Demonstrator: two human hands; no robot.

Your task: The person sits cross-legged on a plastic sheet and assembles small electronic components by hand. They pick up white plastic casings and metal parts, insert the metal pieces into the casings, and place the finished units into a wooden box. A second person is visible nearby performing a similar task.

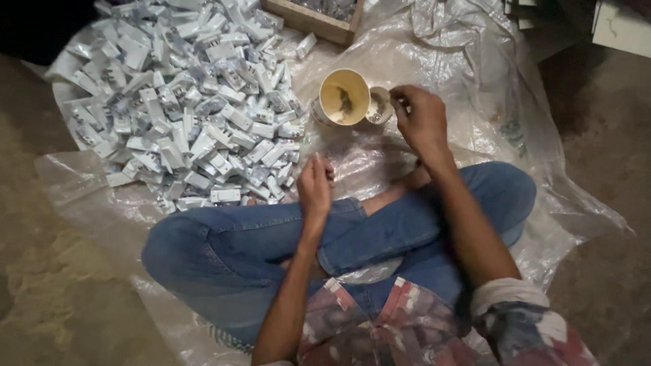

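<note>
Sitting cross-legged beside big heap of small white plastic parts (183,102); left hand (314,186) fingers curled together near heap, right hand (418,118) pinching something tiny by round yellow cup (344,97).

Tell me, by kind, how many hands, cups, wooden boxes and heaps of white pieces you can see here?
Hands: 2, the left hand and the right hand
Cups: 2, a yellowish cup and a smaller cup beside it
Wooden boxes: 1, the wooden box at the top edge
Heaps: 1, the heap of white pieces, too many to count
Total: 6
</note>
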